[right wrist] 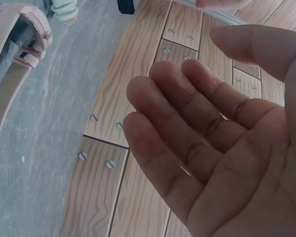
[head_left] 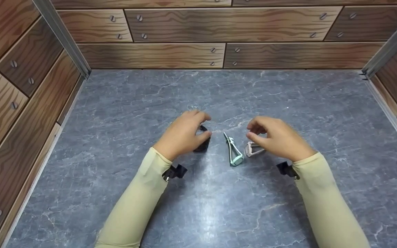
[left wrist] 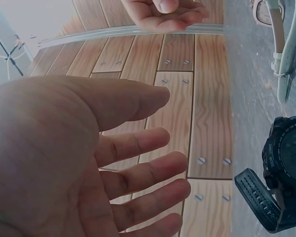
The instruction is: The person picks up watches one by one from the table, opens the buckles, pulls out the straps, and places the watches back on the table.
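Three wristwatches lie on the grey marbled table. My left hand (head_left: 183,133) hovers over the black watch (head_left: 202,144), hiding part of it; in the left wrist view the fingers are loosely spread and hold nothing, with the black watch (left wrist: 288,168) beyond them. The mint green watch (head_left: 234,155) lies between the hands, its strap pointing away from me. At the right, my right hand (head_left: 276,137) is above the pale pink watch (head_left: 252,149) and covers part of its strap. In the right wrist view its fingers are relaxed around nothing, and the pink watch (right wrist: 37,24) is apart from them.
The grey tabletop (head_left: 143,96) spreads around the watches. Wood-plank panels (head_left: 184,24) rise at the back and both sides, with metal posts (head_left: 64,34) at the corners. Black straps with small cameras (head_left: 175,171) sit on both wrists.
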Available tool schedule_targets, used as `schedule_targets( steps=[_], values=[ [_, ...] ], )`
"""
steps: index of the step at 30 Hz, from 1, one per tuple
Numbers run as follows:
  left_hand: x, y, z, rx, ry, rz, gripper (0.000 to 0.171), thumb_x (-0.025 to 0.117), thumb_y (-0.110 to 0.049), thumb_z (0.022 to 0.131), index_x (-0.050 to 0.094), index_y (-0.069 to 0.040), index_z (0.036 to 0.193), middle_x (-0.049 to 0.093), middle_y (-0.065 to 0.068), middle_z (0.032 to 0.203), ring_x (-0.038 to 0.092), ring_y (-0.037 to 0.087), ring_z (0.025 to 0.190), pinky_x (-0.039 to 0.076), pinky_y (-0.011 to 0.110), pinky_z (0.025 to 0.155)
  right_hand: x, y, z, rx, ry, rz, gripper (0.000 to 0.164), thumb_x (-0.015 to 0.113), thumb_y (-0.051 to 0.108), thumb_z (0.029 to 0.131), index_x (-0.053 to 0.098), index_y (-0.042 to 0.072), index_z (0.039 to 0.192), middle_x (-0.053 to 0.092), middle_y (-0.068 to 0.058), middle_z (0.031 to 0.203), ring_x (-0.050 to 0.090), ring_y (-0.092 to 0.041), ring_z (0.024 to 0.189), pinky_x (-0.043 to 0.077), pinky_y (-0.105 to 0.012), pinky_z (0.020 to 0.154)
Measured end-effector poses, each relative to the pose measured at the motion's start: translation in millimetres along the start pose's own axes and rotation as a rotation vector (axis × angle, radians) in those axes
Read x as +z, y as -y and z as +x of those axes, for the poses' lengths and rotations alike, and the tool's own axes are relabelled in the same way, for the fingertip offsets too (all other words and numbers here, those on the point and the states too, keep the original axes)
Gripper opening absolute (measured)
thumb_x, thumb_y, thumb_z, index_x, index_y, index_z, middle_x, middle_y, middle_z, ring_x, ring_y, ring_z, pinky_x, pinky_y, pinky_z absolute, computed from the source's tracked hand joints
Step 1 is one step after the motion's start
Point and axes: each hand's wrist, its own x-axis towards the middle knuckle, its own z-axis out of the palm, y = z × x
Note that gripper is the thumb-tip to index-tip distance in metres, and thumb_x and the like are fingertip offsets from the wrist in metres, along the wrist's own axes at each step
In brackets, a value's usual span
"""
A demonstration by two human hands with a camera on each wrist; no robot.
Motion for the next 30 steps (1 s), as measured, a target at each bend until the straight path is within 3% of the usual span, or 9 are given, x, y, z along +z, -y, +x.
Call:
schedule_targets(
  steps=[6,13,30],
  values=[
    [0.3,1.2,0.4,-0.026,0.013,0.010,0.042,0.067,-0.034,0.101,0.062,-0.011,0.137,0.063,0.006,0.133,0.057,0.026,0.127,0.046,0.042,0.108,4,-4,3,0.012,-0.001,-0.007,0.020,0.070,0.021,0.100,0.069,0.006,0.112,0.072,-0.006,0.105,0.068,-0.023,0.097,0.056,-0.050,0.089],
    [1.4,-0.2,0.8,-0.039,0.018,0.030,0.042,0.067,-0.036,0.101,0.063,-0.012,0.136,0.064,0.007,0.130,0.059,0.028,0.123,0.048,0.044,0.105,11,-9,8,0.007,-0.004,-0.036,0.021,0.071,0.023,0.099,0.069,0.006,0.112,0.070,-0.010,0.112,0.066,-0.030,0.109,0.053,-0.052,0.097],
    [-1.9,-8.2,-5.0,-0.038,0.038,0.025,0.041,0.067,-0.035,0.101,0.064,-0.012,0.135,0.064,0.005,0.127,0.060,0.026,0.121,0.050,0.043,0.104,22,-19,11,0.007,0.035,-0.020,0.013,0.071,0.021,0.098,0.071,0.010,0.105,0.073,-0.008,0.109,0.068,-0.029,0.108,0.053,-0.051,0.098]
  ],
)
